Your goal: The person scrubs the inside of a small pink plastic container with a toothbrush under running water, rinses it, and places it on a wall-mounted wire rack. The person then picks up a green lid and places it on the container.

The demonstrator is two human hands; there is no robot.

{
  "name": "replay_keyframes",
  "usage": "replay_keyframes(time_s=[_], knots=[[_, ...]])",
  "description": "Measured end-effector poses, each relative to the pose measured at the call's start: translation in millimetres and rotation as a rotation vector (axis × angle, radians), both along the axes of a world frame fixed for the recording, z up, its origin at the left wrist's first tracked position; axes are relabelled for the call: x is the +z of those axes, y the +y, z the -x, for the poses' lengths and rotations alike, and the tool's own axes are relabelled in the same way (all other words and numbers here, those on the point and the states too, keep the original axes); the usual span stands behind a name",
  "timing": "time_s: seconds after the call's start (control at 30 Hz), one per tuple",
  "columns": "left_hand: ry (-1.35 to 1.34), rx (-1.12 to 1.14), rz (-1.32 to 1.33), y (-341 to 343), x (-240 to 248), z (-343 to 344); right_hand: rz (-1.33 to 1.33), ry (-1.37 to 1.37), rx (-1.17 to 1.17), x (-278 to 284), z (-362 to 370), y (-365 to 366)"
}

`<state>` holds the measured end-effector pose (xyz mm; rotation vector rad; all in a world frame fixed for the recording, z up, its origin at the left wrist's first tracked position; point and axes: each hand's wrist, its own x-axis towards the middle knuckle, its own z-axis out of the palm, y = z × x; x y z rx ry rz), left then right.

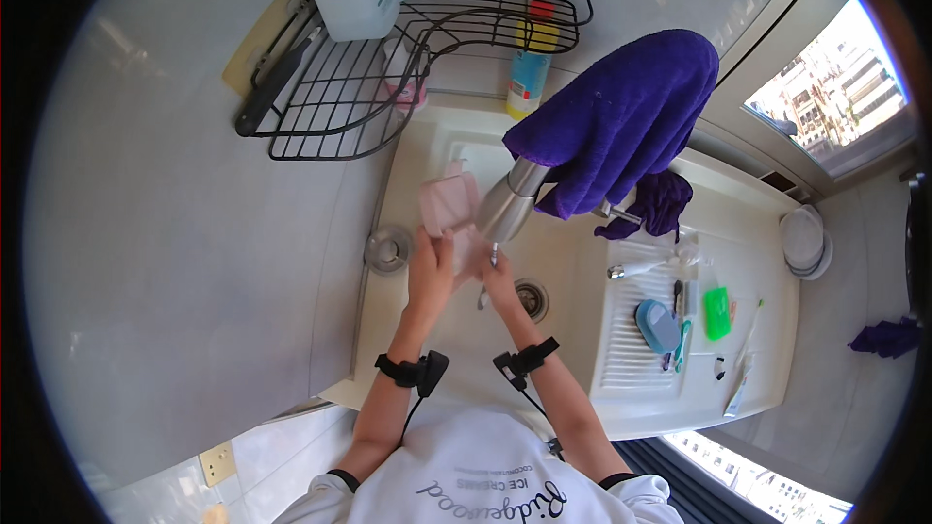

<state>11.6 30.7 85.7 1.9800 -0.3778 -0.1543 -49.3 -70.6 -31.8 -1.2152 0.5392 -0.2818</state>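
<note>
Over the sink basin [451, 330], a pale pink hinged plastic box [449, 206] hangs in my hands with its two halves spread apart. My left hand [429, 270] grips its left side, the thumb on the pink wall. On the near right part of the same box, the fingers of my right hand [499, 283] are closed, partly hidden. Just above my right hand is the silver faucet head [507, 209]. A purple towel [616, 121] drapes over the faucet. A small shiny piece beside my right fingers is too unclear to name.
A black wire rack [340, 102] with bottles juts from the wall. A metal strainer [388, 250] sits left of the basin. Right, the ribbed drainboard [631, 330] bears a blue soap box [657, 326] and brushes, near a green box [716, 313].
</note>
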Motion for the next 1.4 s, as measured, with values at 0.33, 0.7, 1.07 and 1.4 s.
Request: replay_keyframes(time_s=[0.33, 0.7, 1.07, 1.4], knots=[[0.009, -0.024, -0.006, -0.8, -1.6, 2.5, -0.052, 0.006, -0.033, 8.6, 1.7, -0.3], [0.023, -0.027, 0.029, 0.4, -4.9, 1.3, -0.062, 0.113, -0.04, 13.6, 11.2, -1.8], [0.131, 0.001, 0.079, 4.4, -2.2, 0.3, -0.086, 0.097, 0.007, 10.5, 20.4, -2.7], [0.187, 0.062, 0.136, 6.3, -3.9, -1.5, -0.299, 0.011, -0.004, 18.4, 16.3, -2.0]])
